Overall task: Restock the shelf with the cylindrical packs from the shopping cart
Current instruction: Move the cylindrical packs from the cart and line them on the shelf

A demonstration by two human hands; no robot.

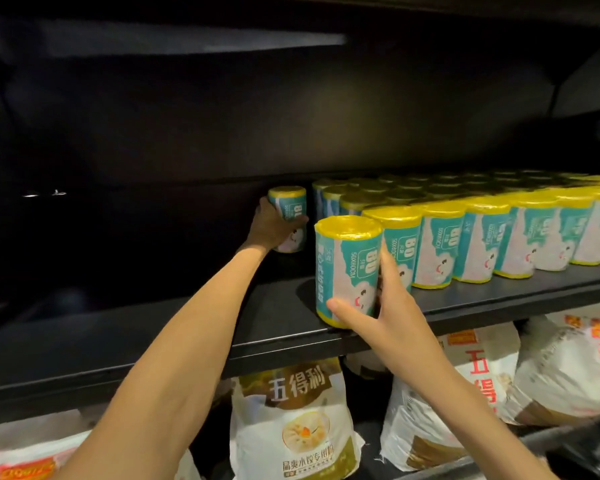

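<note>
Two packs in hand, rows too many to count behind. Left hand (270, 227) outstretched, curled round far pack (288, 219); right hand (378, 317) raised, gripping near pack (347, 268) upright on shelf (187, 327).

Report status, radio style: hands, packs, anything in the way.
Left hand grips a pack deep on the shelf. Right hand holds another pack at the front edge. Rows of packs stand to the right. Nothing blocks the left side.
</note>
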